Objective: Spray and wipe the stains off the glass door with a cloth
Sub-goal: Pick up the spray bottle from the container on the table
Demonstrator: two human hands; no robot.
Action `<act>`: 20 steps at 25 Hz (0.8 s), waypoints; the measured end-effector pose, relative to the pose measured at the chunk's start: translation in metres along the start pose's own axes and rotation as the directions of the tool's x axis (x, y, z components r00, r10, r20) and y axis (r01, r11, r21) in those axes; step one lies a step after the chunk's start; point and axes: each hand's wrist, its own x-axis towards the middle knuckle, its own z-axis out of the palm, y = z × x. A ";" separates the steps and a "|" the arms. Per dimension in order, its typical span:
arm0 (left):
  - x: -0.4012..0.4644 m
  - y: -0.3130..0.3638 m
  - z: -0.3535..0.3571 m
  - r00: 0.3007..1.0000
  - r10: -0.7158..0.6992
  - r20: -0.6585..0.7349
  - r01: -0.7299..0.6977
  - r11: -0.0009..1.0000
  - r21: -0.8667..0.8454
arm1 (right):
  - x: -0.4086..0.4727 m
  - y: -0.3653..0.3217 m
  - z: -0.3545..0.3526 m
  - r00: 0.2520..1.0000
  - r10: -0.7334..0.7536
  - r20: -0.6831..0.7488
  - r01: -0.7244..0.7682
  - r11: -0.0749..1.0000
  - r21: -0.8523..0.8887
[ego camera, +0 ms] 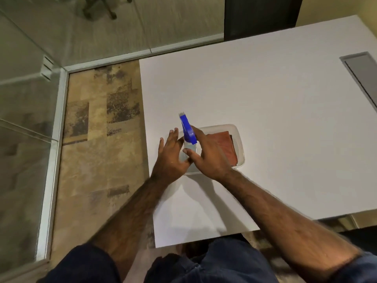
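A clear spray bottle (188, 147) with a blue trigger head stands in a clear plastic container (240, 144) on the white table (265, 99). A folded orange-red cloth (226, 144) lies in the same container, right of the bottle. My right hand (212, 158) wraps the bottle's body from the right, with its thumb across the front. My left hand (171, 156) rests against the bottle's left side, fingers straight and apart. The glass door (24, 123) stands at the far left in its pale metal frame.
A patterned tan carpet (98, 139) lies between the table's left edge and the glass. More glass panels (122, 27) run along the back, with a chair base behind them. A grey cable slot (363, 66) is set into the table at the right.
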 end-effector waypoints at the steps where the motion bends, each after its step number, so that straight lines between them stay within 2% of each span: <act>1: -0.001 0.003 -0.001 1.000 -0.017 0.003 0.017 1.000 -0.020 | 0.002 -0.002 -0.004 1.000 0.001 0.011 -0.001 1.000 0.007; 6: -0.011 0.014 -0.018 0.998 -0.051 -0.022 0.048 0.991 -0.126 | 0.012 -0.023 -0.032 0.999 -0.001 0.034 0.000 0.999 0.033; 10: -0.035 0.024 -0.049 0.988 -0.151 -0.027 0.138 0.949 -0.283 | 0.015 -0.064 -0.042 0.989 -0.135 0.054 0.131 0.990 0.058; 16: -0.111 0.021 -0.113 0.958 -0.162 -0.238 0.099 0.961 -0.257 | -0.009 -0.152 -0.017 0.948 -0.294 0.122 0.291 0.956 0.043; 20: -0.197 -0.007 -0.148 0.920 -0.171 -0.353 0.059 0.950 -0.307 | -0.043 -0.216 0.023 0.883 -0.414 0.219 0.401 0.910 0.105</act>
